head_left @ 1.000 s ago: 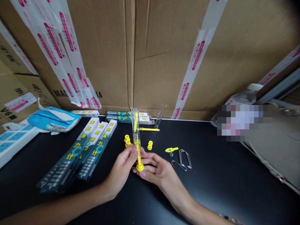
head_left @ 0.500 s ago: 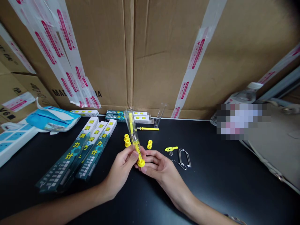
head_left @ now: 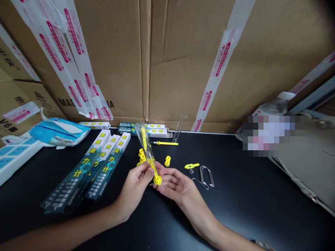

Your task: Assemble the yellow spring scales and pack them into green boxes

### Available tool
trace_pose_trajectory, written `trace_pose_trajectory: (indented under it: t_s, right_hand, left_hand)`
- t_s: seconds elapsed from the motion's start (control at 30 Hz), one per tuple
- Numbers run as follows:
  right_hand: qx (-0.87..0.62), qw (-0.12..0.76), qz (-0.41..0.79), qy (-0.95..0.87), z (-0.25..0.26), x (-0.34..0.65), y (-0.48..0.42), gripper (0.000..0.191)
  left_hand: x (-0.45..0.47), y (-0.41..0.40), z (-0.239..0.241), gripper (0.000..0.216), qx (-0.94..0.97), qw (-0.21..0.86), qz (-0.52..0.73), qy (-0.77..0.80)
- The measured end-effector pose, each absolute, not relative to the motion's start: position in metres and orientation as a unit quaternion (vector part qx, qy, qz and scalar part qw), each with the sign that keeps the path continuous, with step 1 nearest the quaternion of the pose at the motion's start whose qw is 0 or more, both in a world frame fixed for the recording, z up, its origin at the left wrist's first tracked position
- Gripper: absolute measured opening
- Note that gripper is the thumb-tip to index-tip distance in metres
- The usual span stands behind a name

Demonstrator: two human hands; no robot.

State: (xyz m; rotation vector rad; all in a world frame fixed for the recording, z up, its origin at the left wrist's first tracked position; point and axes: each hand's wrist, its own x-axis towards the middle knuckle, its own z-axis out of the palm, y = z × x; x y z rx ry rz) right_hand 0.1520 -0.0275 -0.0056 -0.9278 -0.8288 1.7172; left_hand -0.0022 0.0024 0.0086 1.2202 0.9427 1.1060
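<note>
A clear-tubed spring scale (head_left: 148,151) with a yellow inner rod and yellow end cap is held at a slant, its upper end leaning left and away from me. My left hand (head_left: 137,181) pinches the lower part of its tube between thumb and fingers. At the yellow cap, my right hand (head_left: 178,186) has its thumb and fingertips closed round the bottom end; some of its fingers are hidden. Beyond the hands lie yellow caps (head_left: 167,160), and more yellow caps (head_left: 141,156) sit partly behind the tube.
To the right are a yellow connector (head_left: 192,166) and metal hooks (head_left: 206,175). A yellow rod (head_left: 167,143) and clear tube (head_left: 180,129) are behind. Printed boxes (head_left: 110,167) lie left, near a tissue pack (head_left: 60,131) and power strip (head_left: 21,157). A bottle (head_left: 274,104) and bag (head_left: 300,164) stand right.
The spring scale's upper end has tipped a little further left. Both hands keep their grip in nearly the same place.
</note>
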Motion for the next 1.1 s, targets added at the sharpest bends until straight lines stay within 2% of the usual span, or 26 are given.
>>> trace_pose_trajectory:
  t_s: [0.27, 0.5, 0.67, 0.87, 1.1]
  right_hand:
    - [-0.388, 0.494, 0.688, -0.363, -0.004, 0.153, -0.028, 0.038]
    - [-0.361, 0.504, 0.704, -0.347, -0.005, 0.152, -0.029, 0.041]
    - [-0.328, 0.493, 0.748, -0.301, 0.003, 0.151, -0.032, 0.042]
    - [-0.354, 0.484, 0.722, -0.345, 0.005, 0.15, -0.033, 0.039]
    - [-0.394, 0.468, 0.695, -0.377, -0.003, 0.147, -0.027, 0.052]
  left_hand:
    - [-0.004, -0.001, 0.01, 0.038, 0.521, 0.587, 0.487, 0.384]
    - [-0.004, 0.0, 0.007, 0.042, 0.506, 0.601, 0.482, 0.387]
    - [-0.005, 0.0, 0.007, 0.044, 0.517, 0.577, 0.487, 0.404]
    - [-0.006, -0.001, 0.006, 0.046, 0.527, 0.543, 0.501, 0.421]
    - [-0.006, 0.0, 0.005, 0.04, 0.529, 0.548, 0.512, 0.397]
